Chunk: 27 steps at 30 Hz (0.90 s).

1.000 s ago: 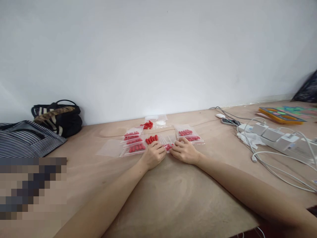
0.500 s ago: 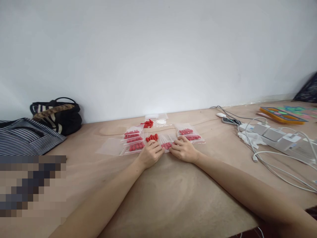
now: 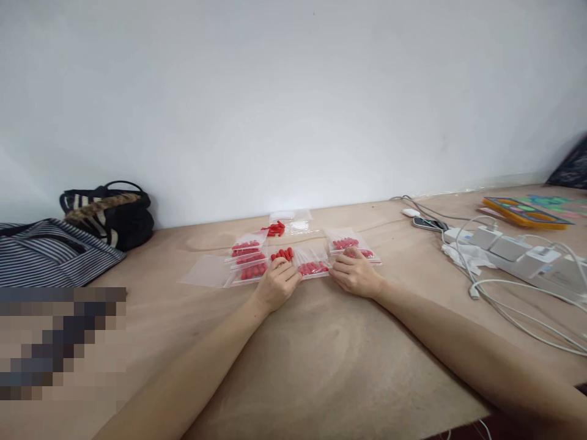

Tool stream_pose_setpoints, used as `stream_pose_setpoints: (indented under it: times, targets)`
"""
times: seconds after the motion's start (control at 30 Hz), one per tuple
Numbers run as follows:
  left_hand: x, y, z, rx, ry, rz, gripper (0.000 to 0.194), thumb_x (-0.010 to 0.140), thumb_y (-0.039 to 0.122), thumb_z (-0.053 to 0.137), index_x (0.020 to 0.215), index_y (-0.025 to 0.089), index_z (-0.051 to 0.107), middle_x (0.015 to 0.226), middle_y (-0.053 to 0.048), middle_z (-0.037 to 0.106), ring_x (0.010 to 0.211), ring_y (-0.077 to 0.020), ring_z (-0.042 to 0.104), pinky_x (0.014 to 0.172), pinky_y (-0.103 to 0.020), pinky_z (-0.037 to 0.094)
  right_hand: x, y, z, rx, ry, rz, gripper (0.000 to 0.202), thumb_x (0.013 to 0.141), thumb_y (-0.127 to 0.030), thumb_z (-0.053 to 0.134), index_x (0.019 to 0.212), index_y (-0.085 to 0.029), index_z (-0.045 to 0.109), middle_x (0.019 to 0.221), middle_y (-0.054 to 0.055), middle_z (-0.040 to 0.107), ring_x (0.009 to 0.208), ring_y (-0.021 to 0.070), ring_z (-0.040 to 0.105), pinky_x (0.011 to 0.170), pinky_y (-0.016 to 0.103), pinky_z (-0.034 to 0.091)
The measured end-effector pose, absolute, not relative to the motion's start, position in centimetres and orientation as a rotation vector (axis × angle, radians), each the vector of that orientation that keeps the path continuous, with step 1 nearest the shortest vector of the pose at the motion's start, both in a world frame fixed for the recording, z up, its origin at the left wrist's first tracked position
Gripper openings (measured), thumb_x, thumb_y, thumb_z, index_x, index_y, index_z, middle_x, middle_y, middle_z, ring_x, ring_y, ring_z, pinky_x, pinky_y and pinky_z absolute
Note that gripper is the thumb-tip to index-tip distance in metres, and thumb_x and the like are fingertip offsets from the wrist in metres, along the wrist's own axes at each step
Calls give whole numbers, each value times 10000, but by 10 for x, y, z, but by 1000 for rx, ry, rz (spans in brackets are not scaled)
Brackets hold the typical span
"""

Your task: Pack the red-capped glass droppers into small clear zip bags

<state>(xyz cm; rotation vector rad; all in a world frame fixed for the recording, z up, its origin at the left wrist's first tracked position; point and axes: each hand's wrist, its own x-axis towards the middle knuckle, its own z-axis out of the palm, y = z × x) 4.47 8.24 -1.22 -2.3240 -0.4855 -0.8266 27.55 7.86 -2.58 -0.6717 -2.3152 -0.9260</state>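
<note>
A clear zip bag (image 3: 312, 260) with several red pieces in it lies flat between my hands. My left hand (image 3: 279, 284) is closed at the bag's left near corner, and my right hand (image 3: 355, 275) is closed at its right near corner. Loose red pieces (image 3: 282, 253) sit just beyond my left fingers. Filled bags overlap in a stack (image 3: 250, 260) on the left, and more filled bags (image 3: 348, 241) lie beyond my right hand. Farther back is a small heap of red pieces (image 3: 275, 229).
Flat clear bags (image 3: 298, 221) lie near the wall, another (image 3: 204, 271) at left. A striped bag (image 3: 55, 253) and black bag (image 3: 131, 220) stand far left. On the right are a power strip with chargers (image 3: 509, 249), white cables and an orange tray (image 3: 525, 214).
My right hand has moved right along the bag's near edge, uncovering more of its red pieces. My left hand is nearly where it was.
</note>
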Motion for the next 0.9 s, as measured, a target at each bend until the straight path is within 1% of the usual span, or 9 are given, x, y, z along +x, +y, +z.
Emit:
stream_pose_setpoints:
  times: [0.1, 0.2, 0.27, 0.43, 0.5, 0.63, 0.7, 0.8, 0.9]
  targets:
    - [44, 83, -12, -2316, -481, -824, 322, 874, 107, 422, 572, 153, 522, 532, 2, 516, 574, -133, 455, 683, -285, 417, 274, 79, -26, -685, -2305, -911, 264, 852, -149, 420, 614, -163, 533, 586, -2, 510, 655, 119, 407, 731, 319, 264]
    - [45, 83, -11, -2317, -464, -814, 297, 872, 103, 428, 602, 150, 542, 553, 0, 540, 600, -135, 471, 710, -289, 417, 269, 78, -25, -675, -2281, -898, 204, 850, -162, 444, 694, -174, 574, 632, 0, 553, 679, 123, 420, 723, 317, 262]
    - [47, 83, -11, -2318, -451, -808, 272, 870, 110, 439, 628, 152, 556, 577, 0, 564, 621, -139, 484, 734, -304, 412, 263, 79, -24, -659, -2272, -894, 220, 849, -152, 442, 673, -171, 572, 626, -1, 555, 672, 121, 415, 713, 309, 264]
    - [52, 84, -9, -2329, -426, -794, 189, 868, 112, 439, 774, 166, 594, 693, -8, 628, 690, -154, 515, 748, -328, 400, 250, 80, -23, -631, -2255, -912, 286, 844, -131, 428, 577, -157, 526, 583, -1, 519, 634, 120, 393, 695, 299, 270]
    - [54, 85, -9, -2335, -428, -795, 206, 872, 107, 424, 766, 162, 592, 682, -7, 627, 685, -151, 518, 748, -324, 398, 247, 79, -22, -602, -2256, -936, 286, 847, -129, 424, 579, -154, 524, 579, 0, 512, 631, 121, 392, 695, 302, 272]
    - [56, 85, -9, -2352, -426, -805, 239, 885, 108, 401, 745, 164, 587, 677, -2, 628, 689, -142, 528, 756, -314, 394, 245, 77, -22, -568, -2241, -959, 221, 850, -141, 439, 668, -154, 563, 608, -2, 534, 648, 125, 407, 694, 310, 274]
    - [54, 85, -9, -2354, -426, -813, 231, 886, 112, 407, 756, 170, 589, 685, -1, 631, 697, -142, 533, 751, -314, 394, 244, 76, -22, -579, -2241, -960, 219, 852, -141, 436, 677, -154, 567, 609, -1, 538, 648, 125, 413, 689, 312, 274]
    - [51, 83, -8, -2348, -442, -829, 198, 878, 126, 434, 768, 169, 593, 692, -11, 627, 695, -151, 531, 716, -312, 400, 247, 75, -22, -645, -2253, -957, 247, 857, -138, 421, 654, -155, 561, 615, 5, 545, 643, 122, 417, 697, 313, 279]
    - [47, 83, -8, -2345, -447, -844, 200, 874, 124, 436, 756, 158, 593, 661, -19, 608, 667, -154, 521, 678, -306, 410, 254, 75, -23, -679, -2255, -951, 207, 859, -148, 426, 729, -168, 586, 676, 13, 579, 666, 122, 433, 714, 317, 284]
